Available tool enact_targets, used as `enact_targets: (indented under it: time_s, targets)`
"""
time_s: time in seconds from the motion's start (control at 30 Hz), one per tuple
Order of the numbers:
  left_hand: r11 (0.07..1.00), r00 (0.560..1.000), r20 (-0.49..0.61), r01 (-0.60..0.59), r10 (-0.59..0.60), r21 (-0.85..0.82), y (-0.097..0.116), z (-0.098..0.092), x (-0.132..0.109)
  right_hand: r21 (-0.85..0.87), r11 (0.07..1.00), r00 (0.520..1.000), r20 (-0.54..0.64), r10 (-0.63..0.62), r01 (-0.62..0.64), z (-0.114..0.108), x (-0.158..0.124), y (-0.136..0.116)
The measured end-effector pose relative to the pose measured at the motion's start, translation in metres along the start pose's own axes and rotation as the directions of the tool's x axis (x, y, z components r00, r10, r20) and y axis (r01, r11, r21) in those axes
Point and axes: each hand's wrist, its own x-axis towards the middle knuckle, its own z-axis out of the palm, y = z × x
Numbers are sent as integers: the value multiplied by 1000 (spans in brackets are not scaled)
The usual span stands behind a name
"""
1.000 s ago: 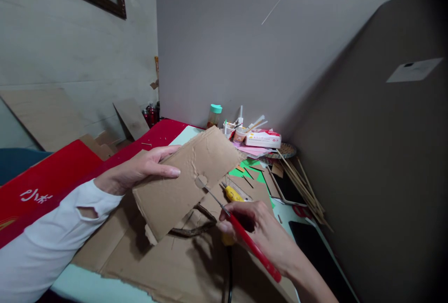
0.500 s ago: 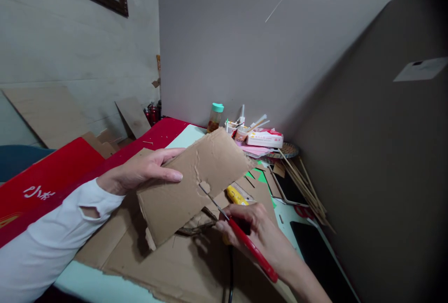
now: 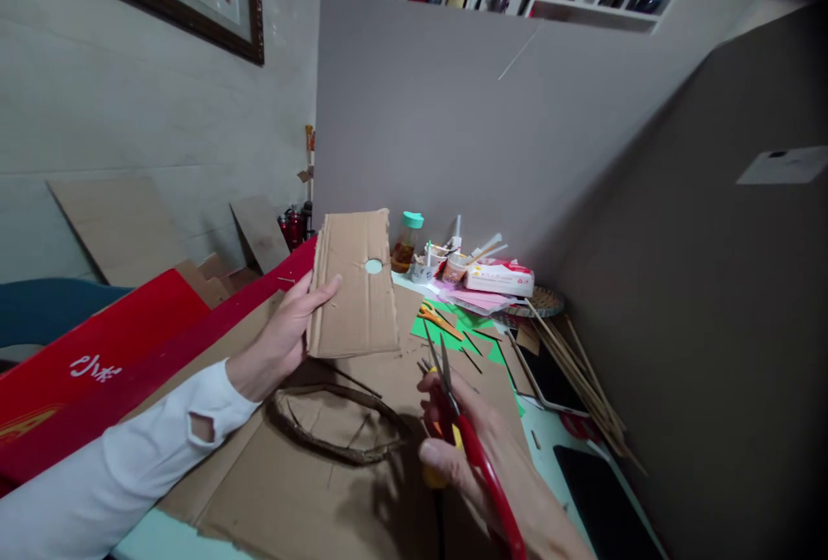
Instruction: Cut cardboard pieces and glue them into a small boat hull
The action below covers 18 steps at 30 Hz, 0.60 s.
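My left hand (image 3: pixel 285 331) grips a rectangular piece of brown cardboard (image 3: pixel 349 314) by its left edge, thumb on the front face. A small round hole goes through it near the right edge. Red-handled scissors (image 3: pixel 482 456) are in my right hand (image 3: pixel 475 418), their blades parted, pointing up and clear of the cardboard. Below the piece, a dark brown oval ring (image 3: pixel 336 452) lies on a large cardboard sheet (image 3: pixel 272 504). Partly hidden behind my right hand is a yellow tool (image 3: pixel 433 475) with a black cord.
Orange-handled scissors (image 3: pixel 441 321) lie on green sheets (image 3: pixel 423 342) with dark strips. Behind stand a teal-lidded bottle (image 3: pixel 406 249), cups of tools and a tissue pack (image 3: pixel 499 277). Thin wooden sticks (image 3: pixel 582 379) and a black tablet (image 3: pixel 601 500) are at right, a red box (image 3: pixel 116 353) at left.
The scissors have come out of the cardboard and moved down-right, blades opening. My left hand has turned the piece more upright; the hole now shows through. The view has tilted up.
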Motion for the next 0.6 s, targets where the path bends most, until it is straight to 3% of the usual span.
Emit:
enact_targets:
  time_s: [0.13, 0.3, 0.6]
  targets:
    - [999, 999, -38, -25, 23, -39, -7, 10, -10, -96, 995, 999, 37, 5, -1, 9, -7, -1]
    - [998, 997, -67, -34, 30, -57, -10, 17, -22, -174, 978, 991, 49, 125, -114, 13, -8, -10]
    - [995, 984, -168, -70, 58, -65, -5, 14, -16, -176, 966, 978, 48, 203, -192, 6, -7, -18]
